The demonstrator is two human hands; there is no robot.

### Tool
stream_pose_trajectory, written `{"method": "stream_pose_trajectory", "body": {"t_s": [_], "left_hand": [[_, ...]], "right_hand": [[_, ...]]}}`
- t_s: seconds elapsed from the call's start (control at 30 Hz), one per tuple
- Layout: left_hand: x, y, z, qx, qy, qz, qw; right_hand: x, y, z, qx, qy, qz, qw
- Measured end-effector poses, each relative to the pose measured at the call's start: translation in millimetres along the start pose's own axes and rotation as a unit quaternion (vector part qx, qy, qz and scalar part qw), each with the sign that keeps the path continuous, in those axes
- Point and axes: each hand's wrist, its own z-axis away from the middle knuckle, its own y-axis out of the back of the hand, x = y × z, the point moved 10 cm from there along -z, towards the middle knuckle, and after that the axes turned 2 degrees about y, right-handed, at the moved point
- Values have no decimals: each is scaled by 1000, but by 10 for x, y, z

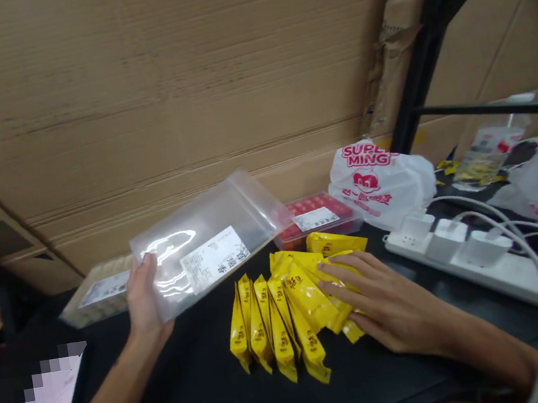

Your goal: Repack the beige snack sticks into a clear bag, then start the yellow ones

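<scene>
My left hand (146, 297) grips the left end of a clear plastic bag (171, 256) with a white printed label, tilted above the black table. My right hand (381, 296) rests with spread fingers on the right part of a pile of small yellow packets (307, 290). Several of these packets stand on edge in a row at the pile's left. Behind the bag, at the left, lies a clear box (100, 307) of pale items with a label. Another clear box (321, 214), with red items and a label, is behind the packets.
White plastic bags with red print (381, 188) stand at the back right, near a clear bottle (491, 148). A white power strip (474, 258) with plugs and cables lies right of my right hand. Cardboard (182, 93) rises behind the black table (196, 387); a black metal frame (423, 64) stands right.
</scene>
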Motion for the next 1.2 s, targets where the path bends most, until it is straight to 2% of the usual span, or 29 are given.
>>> {"method": "stream_pose_trajectory", "body": {"t_s": [0.1, 0.17, 0.27, 0.3, 0.4, 0.53, 0.63, 0.73, 0.8, 0.87, 0.93, 1.1, 1.2], "left_hand": [[62, 163, -160, 44, -130, 65, 988], [64, 237, -218, 47, -174, 74, 981], [79, 327, -232, 42, -206, 68, 975], [83, 355, -228, 42, -209, 68, 975], [93, 428, -215, 45, -209, 74, 974], [86, 487, -218, 55, -204, 82, 974], [66, 483, -211, 47, -201, 77, 975], [26, 440, -190, 26, -189, 64, 979], [6, 411, -174, 13, -185, 58, 981], [-2, 393, -162, 7, -185, 56, 981], [-9, 383, -162, 4, -184, 54, 982], [-22, 403, -182, 9, -180, 41, 983], [-16, 434, -190, 13, -183, 42, 982]], "right_hand": [[-149, 252, -116, 58, 22, -33, 998], [-325, 434, -284, 103, 26, -63, 992], [-564, 467, -684, 79, -23, -103, 991], [-674, 424, -832, 54, -27, -101, 993], [-1058, 275, -1212, 9, 23, -43, 999], [-1306, -64, -1448, -34, 51, 55, 997], [-1355, -175, -1447, 3, 59, 68, 996], [-1371, -203, -1392, 43, 77, 65, 994], [-1370, -209, -1387, 48, 78, 59, 994], [-1374, -225, -1433, 26, 68, 45, 996], [-1384, -268, -1522, -22, 44, 29, 998], [-1480, -539, -1723, -153, 27, 39, 987], [-1514, -747, -1762, -170, 48, 42, 983]]}}
